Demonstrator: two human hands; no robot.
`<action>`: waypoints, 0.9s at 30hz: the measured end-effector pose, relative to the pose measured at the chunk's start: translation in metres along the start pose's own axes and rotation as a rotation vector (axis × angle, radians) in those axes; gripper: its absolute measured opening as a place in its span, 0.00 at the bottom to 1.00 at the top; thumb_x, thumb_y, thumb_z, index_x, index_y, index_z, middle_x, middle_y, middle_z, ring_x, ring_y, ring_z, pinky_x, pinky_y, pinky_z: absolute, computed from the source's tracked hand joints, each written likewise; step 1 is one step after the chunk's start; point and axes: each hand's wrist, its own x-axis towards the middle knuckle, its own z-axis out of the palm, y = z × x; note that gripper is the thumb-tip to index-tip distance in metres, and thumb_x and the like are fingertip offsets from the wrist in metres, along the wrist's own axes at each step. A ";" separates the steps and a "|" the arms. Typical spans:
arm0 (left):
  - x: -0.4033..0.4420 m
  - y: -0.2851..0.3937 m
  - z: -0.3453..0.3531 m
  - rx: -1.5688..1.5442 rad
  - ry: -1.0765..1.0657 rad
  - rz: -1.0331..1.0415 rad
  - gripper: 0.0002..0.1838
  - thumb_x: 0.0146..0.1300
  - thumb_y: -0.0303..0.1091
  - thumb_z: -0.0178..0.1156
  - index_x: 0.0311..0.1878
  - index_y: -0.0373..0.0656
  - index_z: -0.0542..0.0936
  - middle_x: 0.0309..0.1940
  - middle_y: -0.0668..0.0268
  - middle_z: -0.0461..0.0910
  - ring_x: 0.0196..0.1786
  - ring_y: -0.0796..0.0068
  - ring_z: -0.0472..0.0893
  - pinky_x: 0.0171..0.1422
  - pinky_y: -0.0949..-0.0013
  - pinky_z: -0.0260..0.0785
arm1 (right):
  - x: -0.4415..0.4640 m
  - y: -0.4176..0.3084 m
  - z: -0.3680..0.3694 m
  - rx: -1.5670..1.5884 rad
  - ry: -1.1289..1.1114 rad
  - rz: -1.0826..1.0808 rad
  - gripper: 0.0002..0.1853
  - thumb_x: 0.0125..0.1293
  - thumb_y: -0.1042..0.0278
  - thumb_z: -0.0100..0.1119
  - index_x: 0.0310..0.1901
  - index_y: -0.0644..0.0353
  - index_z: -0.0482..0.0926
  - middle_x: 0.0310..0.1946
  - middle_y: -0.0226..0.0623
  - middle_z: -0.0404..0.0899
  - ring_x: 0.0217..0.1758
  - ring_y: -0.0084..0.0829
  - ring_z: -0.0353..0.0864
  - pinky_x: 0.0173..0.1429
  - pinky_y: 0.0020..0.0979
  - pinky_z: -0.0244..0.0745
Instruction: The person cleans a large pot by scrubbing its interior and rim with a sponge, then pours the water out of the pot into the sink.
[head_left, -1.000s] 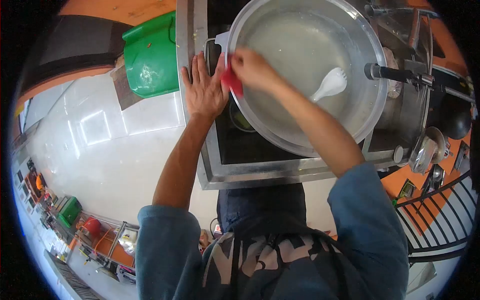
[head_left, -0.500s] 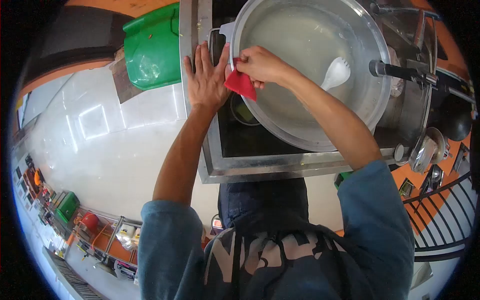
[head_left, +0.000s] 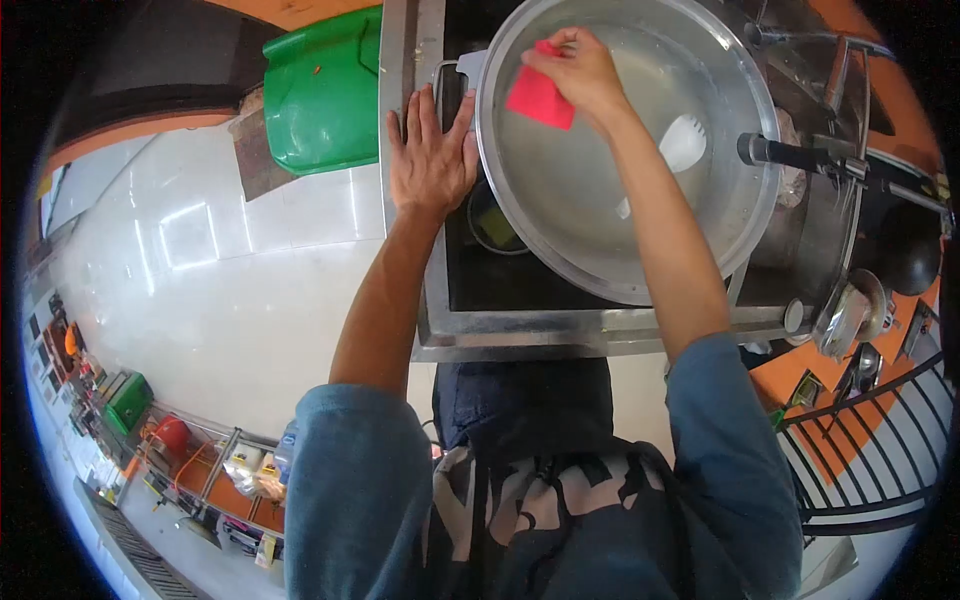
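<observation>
My left hand (head_left: pixel 432 150) lies flat with its fingers spread on the steel edge of the sink counter (head_left: pixel 560 335), beside the handle of a large metal pot (head_left: pixel 530 240). My right hand (head_left: pixel 582 72) pinches a red cloth (head_left: pixel 541 98), which hangs over the inside of the pot near its left wall. Cloudy liquid fills the pot's lower part. A white slotted spoon (head_left: pixel 683 143) rests in it, its handle partly hidden behind my right forearm.
A black-ended faucet (head_left: pixel 790 150) reaches over the pot's right rim. At the upper left stands a green bin (head_left: pixel 320 95) on the floor. Bowls (head_left: pixel 868 300) and a black railing (head_left: pixel 870 450) are at the right.
My right hand has moved from the pot's left rim up and right over its inside, carrying the red cloth. The left hand stays spread on the edge, while the view has shifted slightly.
</observation>
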 end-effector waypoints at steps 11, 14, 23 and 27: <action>0.001 -0.001 -0.002 -0.048 0.022 -0.007 0.29 0.66 0.46 0.48 0.72 0.64 0.62 0.70 0.47 0.58 0.73 0.50 0.58 0.74 0.38 0.44 | -0.043 -0.011 0.059 -0.036 0.119 0.225 0.13 0.48 0.64 0.71 0.32 0.64 0.85 0.27 0.46 0.84 0.30 0.37 0.84 0.38 0.35 0.78; 0.002 -0.004 -0.001 -0.044 0.035 -0.009 0.29 0.66 0.46 0.48 0.72 0.64 0.62 0.70 0.48 0.59 0.73 0.51 0.58 0.74 0.38 0.44 | -0.045 -0.004 0.060 -0.009 0.085 0.137 0.11 0.54 0.68 0.68 0.34 0.68 0.83 0.27 0.37 0.83 0.28 0.24 0.79 0.33 0.28 0.76; 0.001 -0.003 0.002 -0.049 0.030 -0.013 0.29 0.67 0.46 0.47 0.72 0.65 0.61 0.70 0.48 0.59 0.73 0.51 0.58 0.75 0.38 0.43 | -0.070 -0.013 0.046 -0.452 -0.096 -0.400 0.12 0.53 0.64 0.64 0.34 0.64 0.83 0.31 0.51 0.83 0.37 0.50 0.83 0.44 0.42 0.78; 0.000 -0.002 0.002 -0.061 0.040 -0.010 0.29 0.67 0.46 0.47 0.72 0.65 0.61 0.70 0.47 0.59 0.73 0.51 0.58 0.75 0.38 0.43 | -0.075 -0.015 0.040 -0.365 -0.111 -0.334 0.12 0.54 0.64 0.65 0.36 0.63 0.84 0.34 0.51 0.83 0.39 0.47 0.84 0.45 0.39 0.78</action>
